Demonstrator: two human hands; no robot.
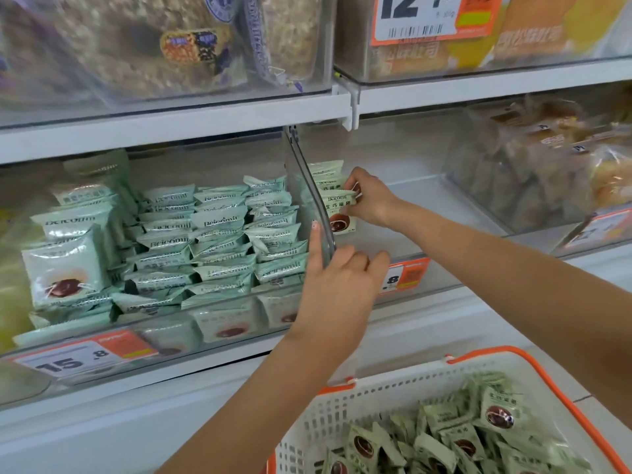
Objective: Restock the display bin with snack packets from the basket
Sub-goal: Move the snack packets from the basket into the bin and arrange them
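We are seeing the basket (pixel 376 398) cut off at the bottom edge, and the upper price tag (pixel 434 15) cropped at the top.

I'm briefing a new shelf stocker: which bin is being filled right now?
On the middle shelf, two clear bins sit beside a slanted clear divider. The display bin is right of it, nearly bare, where the right hand stands snack packets upright; its left neighbour is packed full.

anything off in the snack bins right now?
Yes. In the full left bin the packets sit in rows, except at its left end, where packets lean at mixed angles. The right bin holds only the small stack the right hand pinches.
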